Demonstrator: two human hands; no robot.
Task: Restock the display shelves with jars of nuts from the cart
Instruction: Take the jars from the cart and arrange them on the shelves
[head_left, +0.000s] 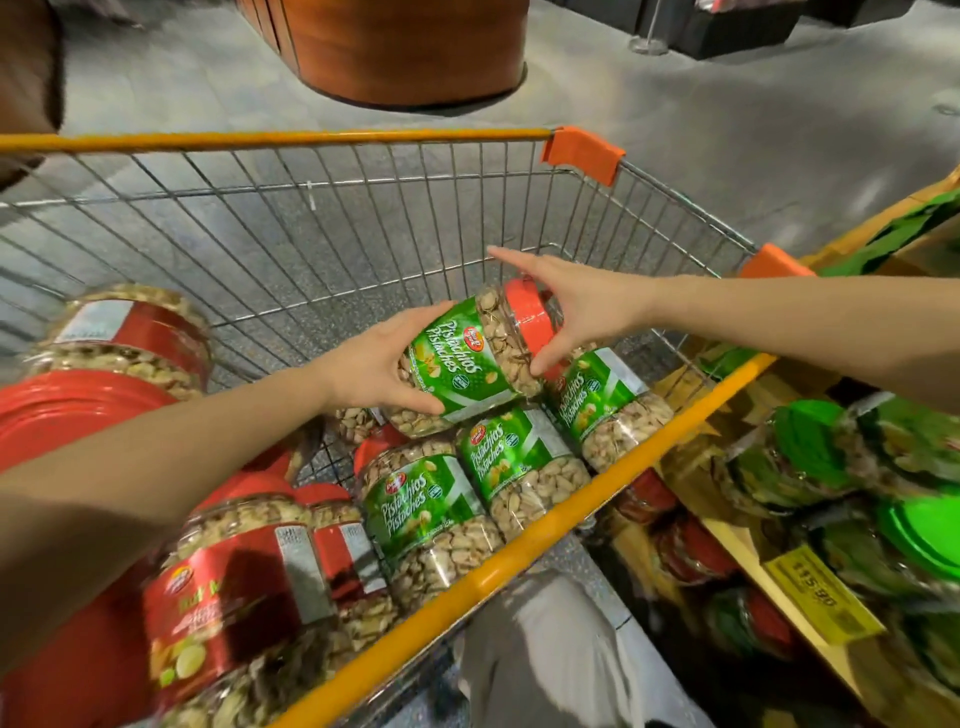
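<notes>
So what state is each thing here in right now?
Held jar, lid on, tilted sideways.
Left hand, grips its base.
Right hand, holds its lid end.
Green-label jars, lying on their sides in the cart.
Red-label jars, lying in the cart too.
Shelf jars, green lids on.

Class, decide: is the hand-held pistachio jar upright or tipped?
Tipped: the pistachio jar slants, red lid by the right hand, base in the left hand.

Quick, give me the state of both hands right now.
Left hand: grips the base end of the pistachio jar.
Right hand: holds the same jar at its red lid, index finger straight.
</notes>
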